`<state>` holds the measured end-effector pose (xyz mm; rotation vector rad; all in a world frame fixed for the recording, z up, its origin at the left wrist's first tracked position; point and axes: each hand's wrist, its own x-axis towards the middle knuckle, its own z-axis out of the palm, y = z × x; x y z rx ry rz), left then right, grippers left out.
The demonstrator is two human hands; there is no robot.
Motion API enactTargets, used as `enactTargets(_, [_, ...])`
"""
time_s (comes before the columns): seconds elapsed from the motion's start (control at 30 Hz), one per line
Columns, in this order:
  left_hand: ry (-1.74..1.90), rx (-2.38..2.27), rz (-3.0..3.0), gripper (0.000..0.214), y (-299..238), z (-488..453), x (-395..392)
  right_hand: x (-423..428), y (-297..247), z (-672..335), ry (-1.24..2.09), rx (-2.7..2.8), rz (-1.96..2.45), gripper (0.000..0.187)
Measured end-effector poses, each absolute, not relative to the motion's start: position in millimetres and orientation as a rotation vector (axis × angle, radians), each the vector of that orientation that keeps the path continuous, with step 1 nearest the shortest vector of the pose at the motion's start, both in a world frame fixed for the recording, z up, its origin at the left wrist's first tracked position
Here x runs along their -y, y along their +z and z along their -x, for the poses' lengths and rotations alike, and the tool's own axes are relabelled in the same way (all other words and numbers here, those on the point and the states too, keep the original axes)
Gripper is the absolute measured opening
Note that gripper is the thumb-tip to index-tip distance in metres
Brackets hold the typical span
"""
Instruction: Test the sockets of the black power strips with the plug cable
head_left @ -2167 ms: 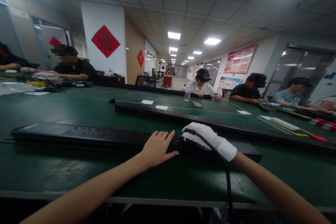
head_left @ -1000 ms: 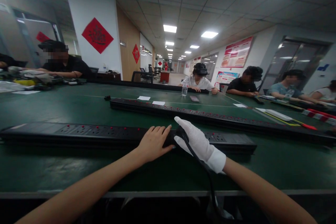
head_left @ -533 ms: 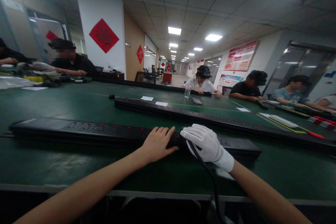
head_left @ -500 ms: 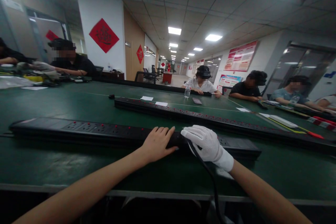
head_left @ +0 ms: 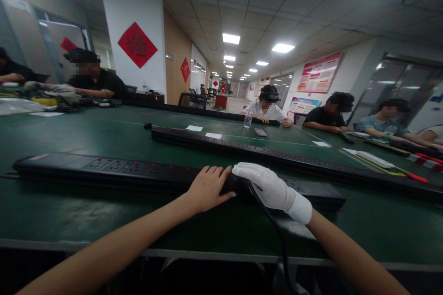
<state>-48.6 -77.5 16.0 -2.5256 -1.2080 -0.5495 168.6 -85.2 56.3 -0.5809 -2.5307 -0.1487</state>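
A long black power strip (head_left: 128,170) with a row of sockets and small red lights lies across the green table in front of me. My left hand (head_left: 207,186), bare, grips the middle of the strip, fingers over the top and thumb on the near side. Beside it my right hand (head_left: 266,184), in a white glove, is closed over a black plug at the strip. Its black cable (head_left: 277,230) hangs down over the table's near edge. The gloved fingers hide most of the plug and the sockets under it, so I cannot tell how deep it sits.
Behind lies a second long power strip (head_left: 263,153). White paper slips (head_left: 213,136) and a water bottle (head_left: 248,119) are farther back on the green table (head_left: 104,221). Several people sit around it. A white bar (head_left: 375,159) lies at the right, a cluttered pile (head_left: 48,100) at the far left.
My right hand has shifted slightly left, closer to my left hand, and its fingers lie flatter over the plug. My left hand and the power strip stay nearly in place.
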Motion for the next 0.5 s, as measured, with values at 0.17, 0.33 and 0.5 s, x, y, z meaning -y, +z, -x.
enactTargets(0.17, [-0.552,1.196,2.525,0.063,15.0,48.7,76.5,81.7,57.6,-170.5,-0.116,2.521,0.579,0.044])
enactTargets(0.33, [-0.545,1.194,2.524,0.065,13.1,49.7,74.9,82.9,56.8,-170.3,-0.116,2.516,0.565,0.041])
enactTargets(0.5, [-0.556,1.208,2.522,0.066,12.7,49.0,75.4,89.2,53.7,-176.1,-0.186,2.638,0.565,0.041])
